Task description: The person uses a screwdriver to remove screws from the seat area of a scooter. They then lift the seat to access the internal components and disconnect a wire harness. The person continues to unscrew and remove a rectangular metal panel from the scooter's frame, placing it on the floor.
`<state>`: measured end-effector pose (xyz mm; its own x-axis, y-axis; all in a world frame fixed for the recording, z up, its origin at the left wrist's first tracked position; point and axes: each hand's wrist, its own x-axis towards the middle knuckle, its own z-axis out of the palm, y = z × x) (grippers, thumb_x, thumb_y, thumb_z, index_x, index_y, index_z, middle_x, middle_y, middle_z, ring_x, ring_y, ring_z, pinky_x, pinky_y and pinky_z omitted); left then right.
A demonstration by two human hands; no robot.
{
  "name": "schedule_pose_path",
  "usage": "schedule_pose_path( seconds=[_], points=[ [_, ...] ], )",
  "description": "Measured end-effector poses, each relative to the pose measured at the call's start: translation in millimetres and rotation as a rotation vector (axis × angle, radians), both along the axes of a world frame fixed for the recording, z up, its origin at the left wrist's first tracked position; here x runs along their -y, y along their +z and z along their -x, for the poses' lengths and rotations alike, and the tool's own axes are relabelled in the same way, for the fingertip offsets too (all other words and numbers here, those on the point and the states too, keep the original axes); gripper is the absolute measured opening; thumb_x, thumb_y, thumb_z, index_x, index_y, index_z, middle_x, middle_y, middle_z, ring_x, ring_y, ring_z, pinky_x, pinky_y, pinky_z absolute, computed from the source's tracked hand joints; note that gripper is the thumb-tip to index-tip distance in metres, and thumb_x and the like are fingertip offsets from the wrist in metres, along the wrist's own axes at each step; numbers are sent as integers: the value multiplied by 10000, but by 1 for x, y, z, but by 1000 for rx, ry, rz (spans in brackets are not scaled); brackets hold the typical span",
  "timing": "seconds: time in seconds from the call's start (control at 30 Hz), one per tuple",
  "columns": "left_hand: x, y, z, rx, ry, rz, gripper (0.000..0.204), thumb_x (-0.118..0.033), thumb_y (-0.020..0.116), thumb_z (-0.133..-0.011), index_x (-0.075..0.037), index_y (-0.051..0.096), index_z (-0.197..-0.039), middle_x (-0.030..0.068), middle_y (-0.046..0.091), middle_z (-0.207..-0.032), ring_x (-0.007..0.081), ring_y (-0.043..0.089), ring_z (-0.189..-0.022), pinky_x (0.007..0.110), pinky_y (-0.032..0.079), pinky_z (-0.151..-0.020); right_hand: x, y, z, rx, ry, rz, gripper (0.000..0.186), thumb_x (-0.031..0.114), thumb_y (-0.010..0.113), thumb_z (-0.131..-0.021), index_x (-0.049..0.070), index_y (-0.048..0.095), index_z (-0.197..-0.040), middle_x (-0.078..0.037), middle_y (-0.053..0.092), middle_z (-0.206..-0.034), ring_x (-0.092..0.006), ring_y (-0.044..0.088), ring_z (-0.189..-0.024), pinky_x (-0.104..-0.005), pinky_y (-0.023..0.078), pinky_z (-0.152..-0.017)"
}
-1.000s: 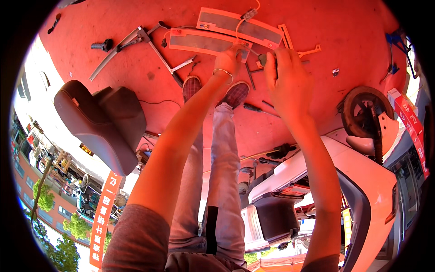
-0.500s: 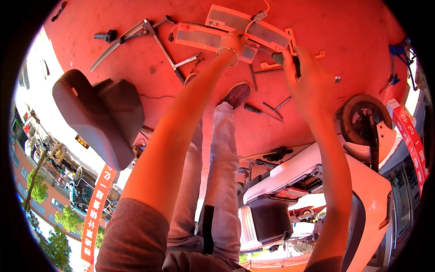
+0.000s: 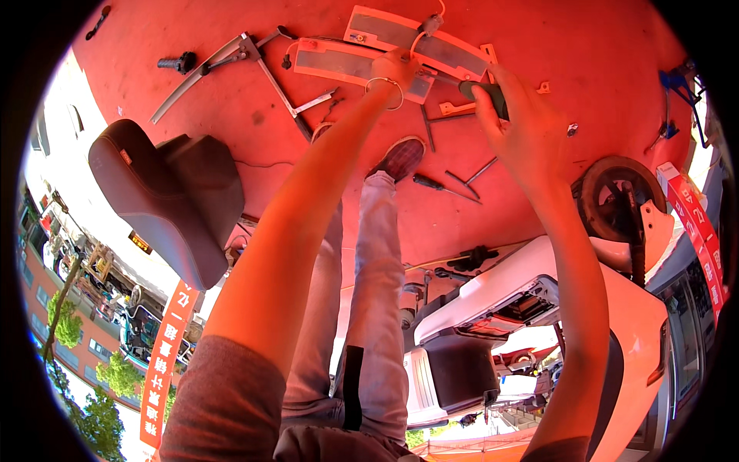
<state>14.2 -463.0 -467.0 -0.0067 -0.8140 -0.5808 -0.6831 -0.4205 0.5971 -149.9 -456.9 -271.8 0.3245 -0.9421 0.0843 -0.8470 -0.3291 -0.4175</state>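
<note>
My right hand [image 3: 527, 123] has its thumb and fingers around the dark green handle of a screwdriver [image 3: 485, 96], loosely, with the palm off it. The screwdriver's thin shaft points left towards my left hand [image 3: 395, 69]. That hand is closed at the near curved panel [image 3: 331, 63], a long grey strip with a pale border; what its fingertips pinch is hidden. Just beyond lies a second, similar curved panel [image 3: 385, 32], with a wire and plug [image 3: 431, 25] over it. An orange-looking bracket [image 3: 454, 108] lies below the screwdriver handle.
On the red floor lie a metal frame [image 3: 269, 77], a black handlebar grip [image 3: 177, 61], another screwdriver [image 3: 427, 182] and a T-handled tool [image 3: 471, 181]. A dark scooter seat [image 3: 165, 196] stands left. A wheel [image 3: 616, 200] and white scooter body [image 3: 616, 308] are at right.
My right hand's fingers have loosened and spread around the screwdriver handle, showing more of it. My left hand stays at the near panel. The whole view has shifted slightly.
</note>
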Motion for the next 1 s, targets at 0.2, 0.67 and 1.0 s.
schedule_pose_path(
  seconds=[0.2,0.67,1.0],
  points=[
    [0,-13,-8,-14,24,56,308,-385,519,-801,-108,652,-826,55,656,-798,227,620,-728,330,473,-621,-5,4,2,-28,-85,-118,333,246,670,-719,38,525,-934,-47,580,-704,-208,559,-547,-311,436,-451],
    [4,-20,-14,-70,49,-36,273,-269,468,-837,-30,596,-809,173,615,-797,319,598,-770,397,474,-666,-2,19,-22,-102,-74,-186,265,209,652,-695,46,521,-860,-27,586,-769,-183,559,-599,-303,443,-485],
    [-2,-33,-16,-50,55,-18,204,-231,491,-808,-63,598,-764,170,613,-767,324,593,-721,398,466,-640,-1,12,-18,48,-6,13,306,249,655,-709,46,528,-898,-42,582,-723,-208,574,-579,-317,437,-445]
  ],
)
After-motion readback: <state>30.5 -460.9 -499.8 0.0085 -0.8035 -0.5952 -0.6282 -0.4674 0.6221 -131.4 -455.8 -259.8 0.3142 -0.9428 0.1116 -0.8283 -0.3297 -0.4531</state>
